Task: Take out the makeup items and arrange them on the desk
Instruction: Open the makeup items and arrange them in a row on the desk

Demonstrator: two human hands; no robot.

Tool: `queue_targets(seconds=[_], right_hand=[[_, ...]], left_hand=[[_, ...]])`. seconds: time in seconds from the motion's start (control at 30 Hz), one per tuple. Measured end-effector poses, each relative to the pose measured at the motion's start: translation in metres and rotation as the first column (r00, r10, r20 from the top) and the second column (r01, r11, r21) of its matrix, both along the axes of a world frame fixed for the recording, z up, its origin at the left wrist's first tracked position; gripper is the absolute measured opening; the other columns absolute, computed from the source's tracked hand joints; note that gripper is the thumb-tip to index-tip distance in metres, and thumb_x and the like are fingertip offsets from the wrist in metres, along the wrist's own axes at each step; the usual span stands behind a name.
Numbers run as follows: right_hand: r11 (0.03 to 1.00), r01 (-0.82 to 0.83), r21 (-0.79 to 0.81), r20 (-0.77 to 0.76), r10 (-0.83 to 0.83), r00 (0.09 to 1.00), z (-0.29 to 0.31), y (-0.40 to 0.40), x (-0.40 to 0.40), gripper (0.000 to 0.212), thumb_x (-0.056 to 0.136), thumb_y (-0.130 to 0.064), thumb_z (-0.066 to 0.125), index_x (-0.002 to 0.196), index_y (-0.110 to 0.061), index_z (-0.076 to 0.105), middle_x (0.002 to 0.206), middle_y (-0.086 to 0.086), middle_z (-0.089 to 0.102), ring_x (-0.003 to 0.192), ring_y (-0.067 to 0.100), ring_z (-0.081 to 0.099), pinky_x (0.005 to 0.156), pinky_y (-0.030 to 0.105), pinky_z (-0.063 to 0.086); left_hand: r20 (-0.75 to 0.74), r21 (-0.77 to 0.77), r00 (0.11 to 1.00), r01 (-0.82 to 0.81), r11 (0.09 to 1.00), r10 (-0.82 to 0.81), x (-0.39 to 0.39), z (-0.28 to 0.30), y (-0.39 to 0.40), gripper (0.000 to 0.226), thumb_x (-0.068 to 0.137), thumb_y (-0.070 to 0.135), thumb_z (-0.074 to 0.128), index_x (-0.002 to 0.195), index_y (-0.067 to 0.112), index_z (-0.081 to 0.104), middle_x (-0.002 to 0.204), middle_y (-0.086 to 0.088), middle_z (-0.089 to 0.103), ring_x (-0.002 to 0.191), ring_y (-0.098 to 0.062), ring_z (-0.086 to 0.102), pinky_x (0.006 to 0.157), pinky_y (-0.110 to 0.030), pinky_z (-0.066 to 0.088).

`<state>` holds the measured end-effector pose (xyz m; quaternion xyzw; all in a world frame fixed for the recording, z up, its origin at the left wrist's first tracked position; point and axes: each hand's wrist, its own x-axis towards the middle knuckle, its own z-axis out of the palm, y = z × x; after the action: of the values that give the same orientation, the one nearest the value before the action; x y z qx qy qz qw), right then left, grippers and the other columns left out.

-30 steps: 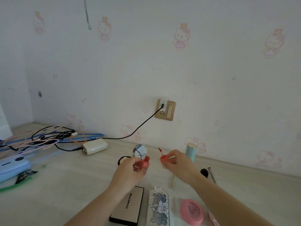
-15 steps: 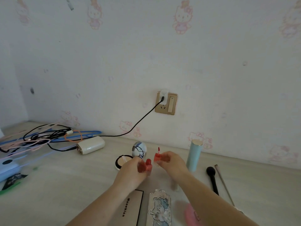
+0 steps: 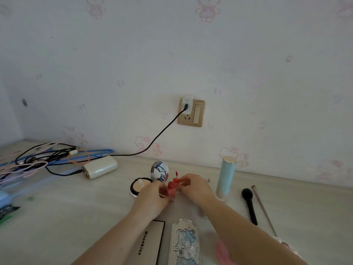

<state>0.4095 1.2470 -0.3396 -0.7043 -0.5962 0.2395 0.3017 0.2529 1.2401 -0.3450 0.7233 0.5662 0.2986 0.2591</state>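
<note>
Left grip [image 3: 152, 197] curled round gloss tube [image 3: 170, 190], above desk [image 3: 76, 217] before compact [image 3: 141, 186]; right grip [image 3: 193, 186] pinching wand cap [image 3: 176, 181] at tube mouth. Risk: misaligned wand smearing, or tube slipping onto palette [image 3: 184, 243].

Pink disc [image 3: 222, 252] near right mostly behind the right forearm, Mooekiss box [image 3: 150, 243] and ornate palette [image 3: 184, 243] cut off at the near edge, lip gloss [image 3: 172, 189] partly hidden by fingers, cables [image 3: 23, 163] running off left, blurred.
</note>
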Motion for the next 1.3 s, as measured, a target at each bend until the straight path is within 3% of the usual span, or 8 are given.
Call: queue_targets(seconds=[0.1,0.4,0.63,0.73,0.9,1.07,1.17,1.3], right_hand=[[1.0,-0.014,-0.004,0.016,0.014,1.0,0.002,0.002,-0.001,0.028,0.082,-0.04,0.066,0.108,-0.029,0.064,0.105,-0.006,0.068,0.088,0.008,0.056,0.06,0.018,0.038],[1.0,-0.001,-0.015,0.041,0.002,0.999,0.0,0.006,-0.003,0.031,0.081,-0.039,0.067,0.109,-0.029,0.063,0.103,-0.006,0.066,0.088,0.009,0.055,0.075,0.023,0.042],[0.998,0.015,0.067,-0.123,-0.007,0.992,0.009,-0.021,0.002,0.039,0.083,-0.024,0.069,0.12,-0.022,0.055,0.102,-0.004,0.061,0.096,0.011,0.059,0.084,0.022,0.045],[0.991,0.026,0.132,-0.233,0.005,0.972,0.017,-0.045,0.009,0.031,0.085,-0.019,0.067,0.115,-0.021,0.058,0.094,-0.008,0.058,0.09,0.007,0.058,0.079,0.016,0.045],[0.979,0.046,0.199,-0.284,0.012,0.959,0.025,-0.087,0.034,0.015,0.085,-0.018,0.067,0.094,-0.029,0.062,0.092,-0.011,0.064,0.087,0.006,0.062,0.078,0.014,0.047],[0.977,0.095,0.192,-0.186,-0.058,0.981,0.031,-0.115,0.067,0.021,0.085,-0.012,0.066,0.086,-0.033,0.061,0.09,-0.012,0.065,0.089,0.009,0.063,0.083,0.02,0.049],[0.987,0.073,0.14,-0.08,-0.063,0.995,0.032,-0.125,0.079,0.019,0.086,-0.014,0.064,0.101,-0.025,0.064,0.097,-0.009,0.065,0.093,0.007,0.063,0.081,0.014,0.045],[0.994,0.015,0.111,0.088,-0.024,0.996,0.033,-0.125,0.084,0.028,0.088,-0.018,0.061,0.115,-0.021,0.062,0.101,-0.01,0.06,0.099,0.007,0.06,0.088,0.017,0.045]], left_hand=[[-0.005,0.004,1.0,-0.013,1.0,0.013,0.0,0.0,0.002,0.023,0.074,0.04,0.073,0.085,0.025,0.059,0.089,0.006,0.069,0.085,-0.012,0.064,0.076,-0.028,0.051],[-0.017,-0.016,0.999,-0.031,0.999,0.031,-0.001,0.0,0.003,0.027,0.075,0.039,0.071,0.094,0.022,0.063,0.09,0.006,0.067,0.083,-0.014,0.064,0.067,-0.031,0.054],[0.079,-0.019,0.997,-0.024,1.0,0.025,-0.01,0.007,-0.008,0.039,0.079,0.019,0.069,0.116,0.013,0.057,0.104,0.002,0.058,0.087,-0.013,0.064,0.077,-0.028,0.052],[0.121,0.093,0.991,-0.066,0.993,0.055,-0.019,0.013,-0.019,0.031,0.08,0.016,0.069,0.107,0.021,0.056,0.104,0.005,0.058,0.081,-0.007,0.061,0.067,-0.016,0.044],[0.187,0.215,0.982,-0.013,0.977,-0.028,-0.013,0.029,-0.044,0.019,0.081,0.01,0.068,0.084,0.028,0.06,0.089,0.009,0.064,0.082,-0.007,0.062,0.07,-0.015,0.045],[0.097,0.148,0.977,0.172,0.974,-0.188,0.018,0.035,-0.056,0.017,0.083,0.014,0.068,0.089,0.028,0.06,0.089,0.013,0.064,0.085,-0.002,0.062,0.08,-0.015,0.05],[-0.033,0.02,0.953,0.301,0.953,-0.3,0.041,0.028,-0.055,0.023,0.084,0.022,0.068,0.106,0.024,0.062,0.103,0.01,0.064,0.094,-0.003,0.061,0.088,-0.02,0.05],[-0.184,-0.001,0.952,0.249,0.968,-0.245,0.069,0.022,-0.047,0.036,0.084,0.034,0.066,0.116,0.022,0.058,0.113,0.006,0.062,0.098,-0.009,0.06,0.089,-0.026,0.049]])
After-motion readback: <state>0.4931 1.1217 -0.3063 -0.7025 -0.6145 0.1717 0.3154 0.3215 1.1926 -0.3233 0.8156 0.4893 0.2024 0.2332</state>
